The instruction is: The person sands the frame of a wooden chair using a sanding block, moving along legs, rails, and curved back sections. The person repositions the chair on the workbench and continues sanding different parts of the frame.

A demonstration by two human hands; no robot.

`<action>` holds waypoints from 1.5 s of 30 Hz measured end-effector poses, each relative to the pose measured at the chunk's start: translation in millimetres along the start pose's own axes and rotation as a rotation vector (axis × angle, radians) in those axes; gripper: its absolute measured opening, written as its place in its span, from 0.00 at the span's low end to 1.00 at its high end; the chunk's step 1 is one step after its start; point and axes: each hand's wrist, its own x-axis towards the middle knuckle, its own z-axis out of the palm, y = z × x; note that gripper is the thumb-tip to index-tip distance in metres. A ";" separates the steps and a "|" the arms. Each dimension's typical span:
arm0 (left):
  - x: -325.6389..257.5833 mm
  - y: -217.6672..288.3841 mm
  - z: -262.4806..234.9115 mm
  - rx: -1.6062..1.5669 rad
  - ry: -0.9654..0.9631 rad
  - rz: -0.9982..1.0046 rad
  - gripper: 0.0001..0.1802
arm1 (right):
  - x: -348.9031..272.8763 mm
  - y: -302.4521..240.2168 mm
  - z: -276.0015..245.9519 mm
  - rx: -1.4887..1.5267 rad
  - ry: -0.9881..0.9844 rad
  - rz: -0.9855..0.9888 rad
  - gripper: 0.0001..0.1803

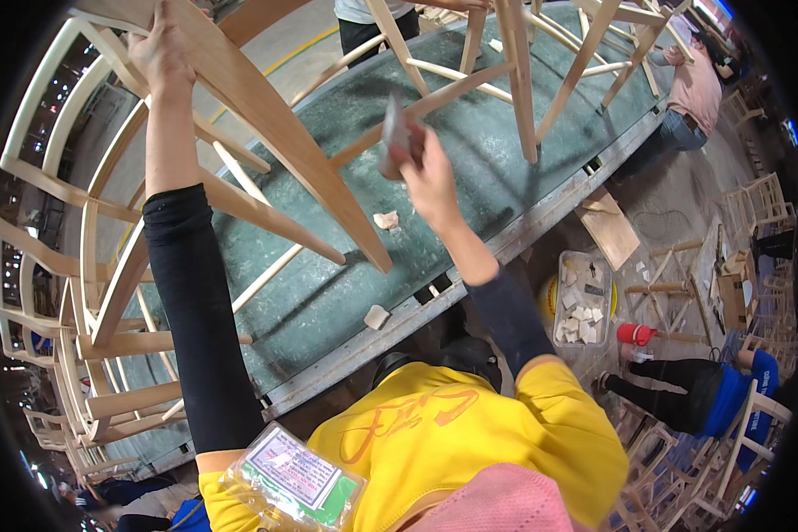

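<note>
A pale wooden chair frame (301, 160) lies tipped over on a green-topped table (470, 168), its legs slanting toward me. My left hand (162, 55) is closed round the upper part of this frame, at the far left. In my right hand (433, 184) is a dark grey-brown block (394, 133), smeared by motion, perhaps a sanding block. It is close to a thin crossbar of the frame; whether they touch I cannot tell. A crumpled beige scrap (387, 220) and a small pale block (377, 316) lie on the tabletop.
Another chair frame (520, 89) stands farther along the table. Stacked chair frames (89, 213) crowd the left. Below the table's right edge are a clear tray (560, 266) of whitish pieces, a board (607, 229) and a red container (634, 333). Co-workers (696, 89) are nearby.
</note>
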 end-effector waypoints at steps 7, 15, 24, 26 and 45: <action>-17.6 25.0 10.0 0.074 0.015 -0.009 0.18 | -65.8 66.0 -130.3 0.012 0.003 0.502 0.26; -19.5 32.8 21.7 0.146 0.098 -0.070 0.19 | 21.7 49.0 -132.8 -0.629 0.026 0.148 0.15; -16.5 33.1 26.3 0.194 0.114 -0.116 0.24 | 15.1 77.1 -148.3 -0.179 0.189 0.386 0.20; -16.1 33.0 25.5 0.190 0.114 -0.113 0.24 | 9.6 79.2 -152.7 -0.249 0.199 0.406 0.18; -14.9 31.0 29.0 0.181 0.093 -0.107 0.21 | 79.0 22.2 -154.6 -0.133 0.176 0.101 0.27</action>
